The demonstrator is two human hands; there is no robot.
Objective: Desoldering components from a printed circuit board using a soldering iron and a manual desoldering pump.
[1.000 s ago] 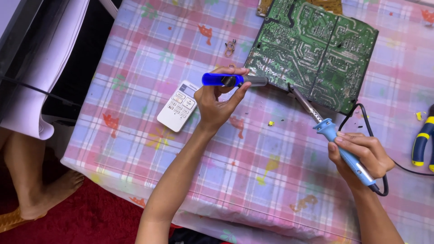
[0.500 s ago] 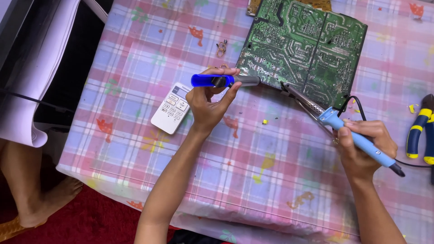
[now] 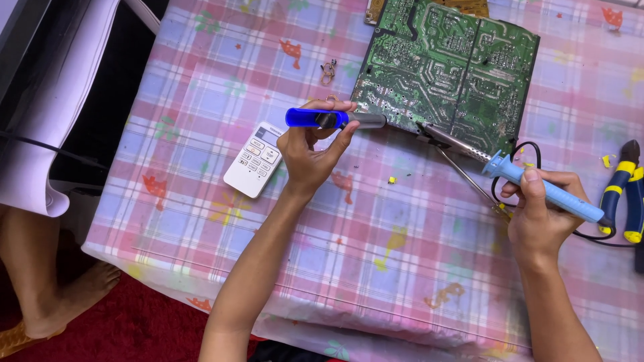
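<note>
A green circuit board [image 3: 449,70] lies solder side up at the far middle of the table. My left hand [image 3: 312,151] grips a blue desoldering pump [image 3: 332,118], held level with its grey nozzle at the board's near left edge. My right hand [image 3: 540,214] holds a light-blue soldering iron [image 3: 510,171]; its metal tip rests on the board's near edge, just right of the pump's nozzle. The iron's black cord [image 3: 590,234] loops behind my right hand.
A white remote control [image 3: 253,159] lies left of my left hand. Blue and yellow pliers [image 3: 624,191] sit at the right edge. The table wears a pink and blue checked cloth [image 3: 376,268]. Someone's bare foot [image 3: 60,308] stands on the red floor at left.
Both hands have kept their grips. The iron's tip has stayed at the board's near edge while my right hand shifted slightly; the view has tilted, so the board appears higher in the frame.
</note>
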